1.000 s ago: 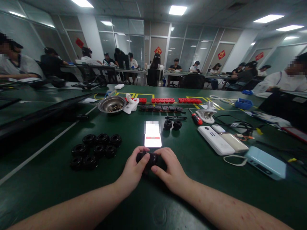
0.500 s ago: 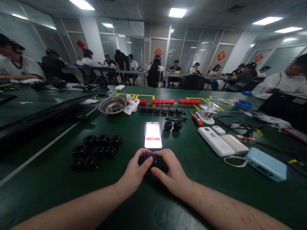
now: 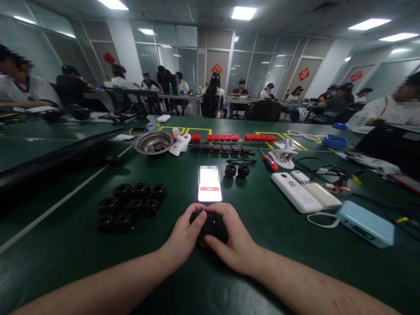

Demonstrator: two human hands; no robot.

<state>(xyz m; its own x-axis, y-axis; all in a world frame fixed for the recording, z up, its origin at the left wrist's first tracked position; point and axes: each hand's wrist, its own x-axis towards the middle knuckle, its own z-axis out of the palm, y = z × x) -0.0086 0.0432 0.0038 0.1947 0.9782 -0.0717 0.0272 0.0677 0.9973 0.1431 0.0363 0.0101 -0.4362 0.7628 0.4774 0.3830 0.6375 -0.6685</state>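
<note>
My left hand [image 3: 187,236] closes around a small black wheel-like part [image 3: 210,225], its thumb lying across the top. My right hand [image 3: 239,240] curls round the same part from the other side, fingertips meeting the left ones at the far edge. Much of the part is hidden by the fingers. Just beyond the hands lies a phone [image 3: 210,194] with a lit screen. Two black wheels [image 3: 230,170] stand past it on the right, and several more black wheels [image 3: 141,205] sit in a cluster on the left.
Farther back are a metal bowl [image 3: 144,144] of small parts, red trays [image 3: 223,137], a black strip of parts [image 3: 226,149] and a screwdriver [image 3: 269,162]. A white device [image 3: 295,192], a light-blue box [image 3: 365,223] and cables lie right. A long black object [image 3: 59,157] lies left. Seated people surround the room.
The right thumb and fingers have shifted slightly on the black part, and more of its dark surface shows. The left hand keeps nearly the same grip.
</note>
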